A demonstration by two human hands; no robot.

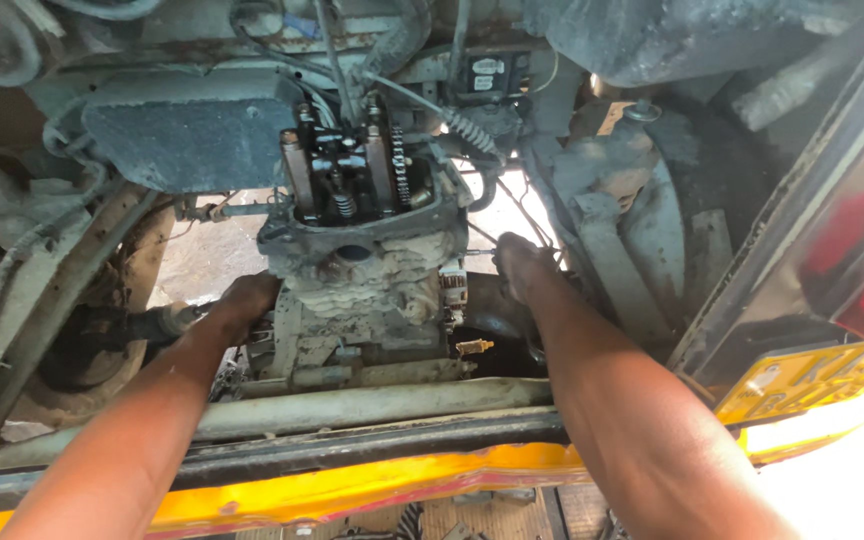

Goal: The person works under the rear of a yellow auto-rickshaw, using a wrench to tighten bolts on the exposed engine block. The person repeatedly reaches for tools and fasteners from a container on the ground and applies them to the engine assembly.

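Basically one engine block [362, 290], two hands on it, centre of frame. Its open top with exposed valve springs and chain points toward the upper frame; long axis runs top to bottom. Left hand [247, 303] presses the block's left flank beside a grimy shaft [147, 325]; right hand [524, 268] sits at its right flank. Fingers hidden behind it, so grip closure can't be told. One yellow bumper [352, 490] along bottom.

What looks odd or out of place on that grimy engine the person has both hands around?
The engine has its top cover off: the valve springs and rocker parts stand bare. Its sides are caked with crusty dirt. The left hand and right hand reach in at either side. No fresh spill shows.
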